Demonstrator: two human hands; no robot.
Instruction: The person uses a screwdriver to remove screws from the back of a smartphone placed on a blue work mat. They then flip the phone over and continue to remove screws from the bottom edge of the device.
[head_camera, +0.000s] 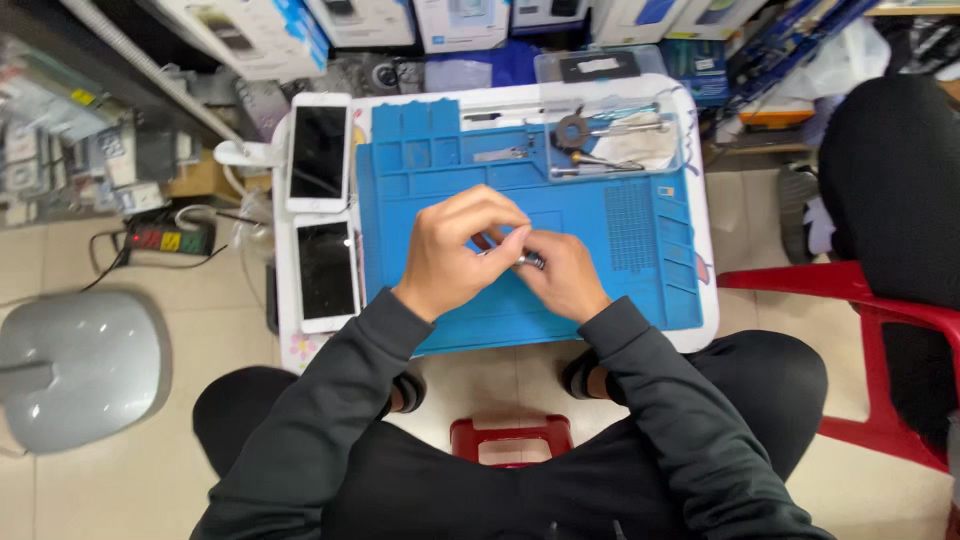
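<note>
Both hands, left hand (455, 250) and right hand (565, 275), pinch a small metal part (530, 260) (blurred) with fingers pressed together, over blue repair mat (620, 230); two white phones (320, 150) beside.

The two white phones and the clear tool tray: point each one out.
upper white phone (318, 152), head view, middle of its dark screen.
lower white phone (326, 271), head view, middle of its dark screen.
clear tool tray (668, 112), head view, right part of its wall.
</note>
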